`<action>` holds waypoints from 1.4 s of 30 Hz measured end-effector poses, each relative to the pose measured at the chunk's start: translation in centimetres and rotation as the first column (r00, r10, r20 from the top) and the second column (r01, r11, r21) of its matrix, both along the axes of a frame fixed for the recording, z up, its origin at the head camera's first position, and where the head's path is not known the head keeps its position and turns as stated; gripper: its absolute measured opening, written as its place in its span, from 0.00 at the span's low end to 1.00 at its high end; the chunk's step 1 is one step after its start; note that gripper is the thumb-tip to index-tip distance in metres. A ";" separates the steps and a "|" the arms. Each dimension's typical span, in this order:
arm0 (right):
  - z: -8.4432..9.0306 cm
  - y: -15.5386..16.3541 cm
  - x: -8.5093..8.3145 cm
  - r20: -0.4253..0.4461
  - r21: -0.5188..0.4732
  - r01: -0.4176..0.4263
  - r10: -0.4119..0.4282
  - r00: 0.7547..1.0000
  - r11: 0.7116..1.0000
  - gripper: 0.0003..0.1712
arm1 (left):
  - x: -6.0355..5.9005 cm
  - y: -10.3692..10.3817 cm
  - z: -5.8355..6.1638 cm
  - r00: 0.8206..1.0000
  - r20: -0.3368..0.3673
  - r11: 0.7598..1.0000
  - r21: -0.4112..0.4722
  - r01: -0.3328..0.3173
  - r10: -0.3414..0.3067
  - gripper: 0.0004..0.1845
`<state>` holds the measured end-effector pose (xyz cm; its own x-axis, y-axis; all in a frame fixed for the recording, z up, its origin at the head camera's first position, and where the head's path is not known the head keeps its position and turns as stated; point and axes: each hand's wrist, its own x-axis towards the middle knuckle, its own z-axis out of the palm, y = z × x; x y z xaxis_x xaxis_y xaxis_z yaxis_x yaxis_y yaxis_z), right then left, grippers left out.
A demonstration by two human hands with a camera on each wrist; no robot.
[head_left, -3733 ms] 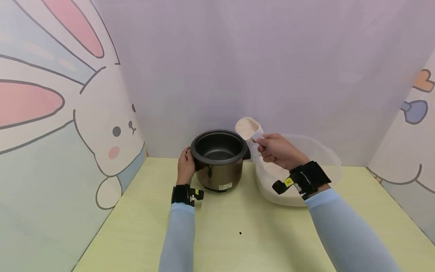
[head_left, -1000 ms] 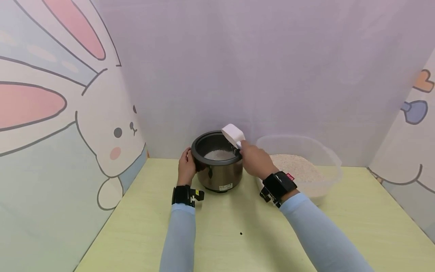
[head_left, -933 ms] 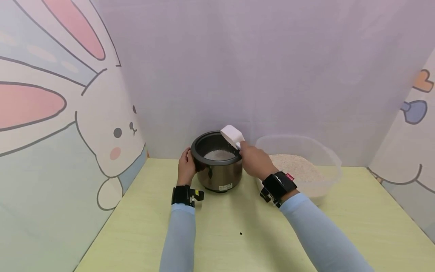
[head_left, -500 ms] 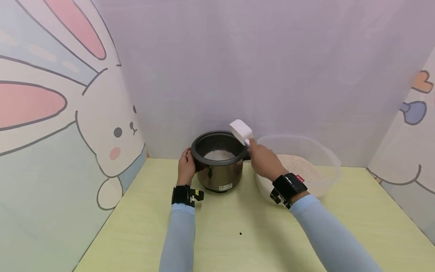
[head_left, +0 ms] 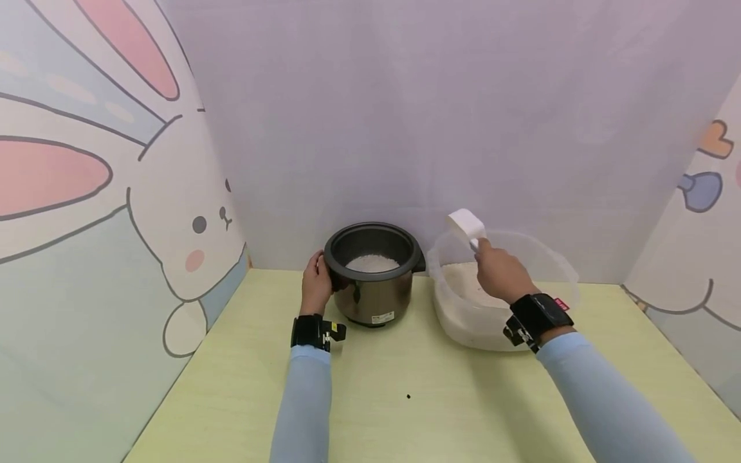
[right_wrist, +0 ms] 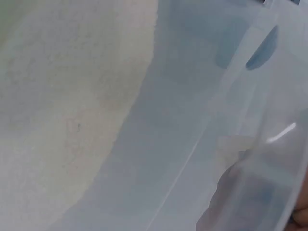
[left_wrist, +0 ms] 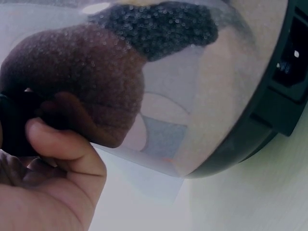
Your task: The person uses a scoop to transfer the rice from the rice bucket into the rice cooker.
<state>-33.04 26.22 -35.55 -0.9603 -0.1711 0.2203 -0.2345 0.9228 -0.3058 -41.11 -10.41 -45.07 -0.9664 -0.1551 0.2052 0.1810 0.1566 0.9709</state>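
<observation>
Here the right hand [head_left: 498,273] pinches a white scoop [head_left: 466,225] over the rice tub [head_left: 556,257], seemingly empty; left hand [head_left: 316,286] grips the pot [head_left: 373,292].

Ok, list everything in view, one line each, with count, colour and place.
Pot: one, dark metal, back of the table, some rice inside.
Tub: one, clear plastic, right of the pot, holding rice.
Rice: white, in the tub and the pot.
Scoop: one, white, above the tub.
Table: one, pale yellow-green.
Speck: one, dark, on the table's middle.
Left hand: grip on the pot's left handle.
Right hand: holds the scoop's handle.
</observation>
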 end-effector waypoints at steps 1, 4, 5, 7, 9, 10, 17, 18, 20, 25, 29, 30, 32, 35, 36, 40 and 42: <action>-0.1 0.4 0.1 0.008 0.002 0.003 -0.004 1.000 1.000 0.23 | 0.0 0.0 0.0 1.000 -0.002 1.000 0.003 -0.001 0.001 0.27; -0.5 1.5 0.2 0.037 0.002 0.019 -0.019 0.999 1.000 0.22 | 0.1 -0.1 0.1 1.000 -0.006 1.000 0.004 -0.006 0.006 0.26; -0.6 1.9 0.1 0.046 0.005 0.026 -0.026 0.999 1.000 0.21 | 0.1 -0.1 0.1 1.000 -0.009 1.000 0.003 -0.008 0.008 0.26; -0.9 2.5 0.1 0.061 0.011 0.038 -0.038 0.997 0.999 0.18 | 0.0 -0.1 0.1 1.000 -0.015 1.000 -0.003 -0.016 0.016 0.26; -1.3 3.0 0.1 0.085 0.014 0.055 -0.056 0.995 0.998 0.16 | -0.1 -0.1 0.1 1.000 -0.019 1.000 -0.009 -0.016 0.015 0.26; -1.5 3.3 0.1 0.098 0.012 0.062 -0.063 0.993 0.998 0.16 | -0.1 -0.1 0.1 1.000 -0.018 1.000 -0.012 -0.016 0.015 0.26; -2.9 4.7 0.5 0.190 0.030 0.143 -0.146 0.971 0.989 0.15 | 0.1 0.3 0.0 1.000 0.007 1.000 -0.010 -0.017 0.017 0.26; -2.9 4.7 0.6 0.202 0.035 0.165 -0.168 0.965 0.986 0.14 | 0.1 0.3 0.0 1.000 0.011 1.000 -0.008 -0.016 0.016 0.26; -2.9 4.7 0.8 0.230 0.052 0.209 -0.216 0.949 0.976 0.13 | 0.2 0.4 0.0 1.000 0.018 1.000 -0.008 -0.017 0.017 0.26; -2.4 4.7 1.4 0.301 0.112 0.269 -0.290 0.908 0.957 0.16 | 0.2 0.5 0.1 0.999 0.028 1.000 -0.011 -0.022 0.022 0.26; -2.5 4.9 1.5 0.300 0.135 0.275 -0.303 0.904 0.952 0.19 | 0.2 0.5 0.1 1.000 0.022 1.000 -0.010 -0.020 0.021 0.26; -2.6 4.9 1.4 0.296 0.136 0.276 -0.305 0.905 0.952 0.20 | 0.2 0.5 0.1 1.000 0.022 1.000 -0.009 -0.019 0.020 0.26; -2.8 5.0 1.3 0.295 0.140 0.274 -0.304 0.906 0.951 0.20 | 0.2 0.4 0.1 1.000 0.020 1.000 -0.005 -0.019 0.019 0.26; -2.9 5.1 1.1 0.310 0.148 0.268 -0.302 0.901 0.952 0.20 | 0.2 0.4 0.1 1.000 0.021 1.000 0.002 -0.018 0.018 0.26; -2.9 5.1 1.1 0.320 0.149 0.264 -0.299 0.899 0.953 0.20 | 0.2 0.4 0.1 1.000 0.021 1.000 0.003 -0.020 0.020 0.26; -2.4 5.1 1.0 0.367 0.140 0.244 -0.279 0.887 0.960 0.19 | 0.2 0.3 0.2 1.000 0.019 1.000 0.006 -0.017 0.016 0.26; -2.3 5.1 0.9 0.390 0.134 0.228 -0.263 0.883 0.964 0.19 | 0.2 0.3 0.3 1.000 0.019 1.000 0.003 -0.016 0.016 0.26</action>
